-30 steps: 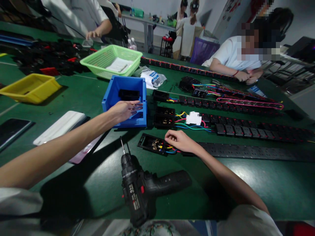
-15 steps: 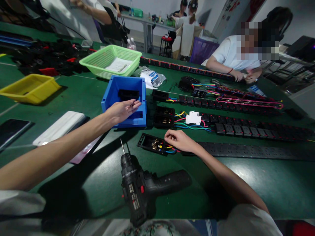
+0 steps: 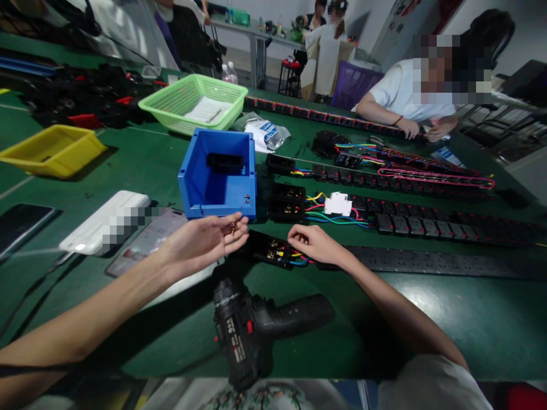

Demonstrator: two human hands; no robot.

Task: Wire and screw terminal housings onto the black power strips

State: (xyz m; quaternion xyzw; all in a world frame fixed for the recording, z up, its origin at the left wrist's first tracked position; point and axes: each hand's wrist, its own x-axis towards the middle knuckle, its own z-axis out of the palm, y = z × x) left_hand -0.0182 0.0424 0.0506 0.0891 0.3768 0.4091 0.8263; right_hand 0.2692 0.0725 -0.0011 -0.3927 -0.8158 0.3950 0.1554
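Fingers (image 3: 236, 244) of the left hand (image 3: 205, 242) curl halfway, palm upward, around a few small screws (image 3: 233, 227), with the thumb close beside them. That hand is just in front of the blue bin (image 3: 213, 210), where two more screws (image 3: 247, 199) lie near the front edge and a black part (image 3: 225, 163) sits farther back. Fingers of the right hand (image 3: 314, 242) bend in toward the palm at the wired end of an open black housing (image 3: 273, 250); whether they pinch anything, I cannot tell. The housing lies on the green table (image 3: 307, 356) between the two hands, brass-coloured contacts showing inside, and coloured wires (image 3: 299, 260) run from it toward a long black strip (image 3: 397, 261) under the right forearm. Nearer the person, a black drill (image 3: 239, 336) lies on its side, its tip partly hidden by the left hand
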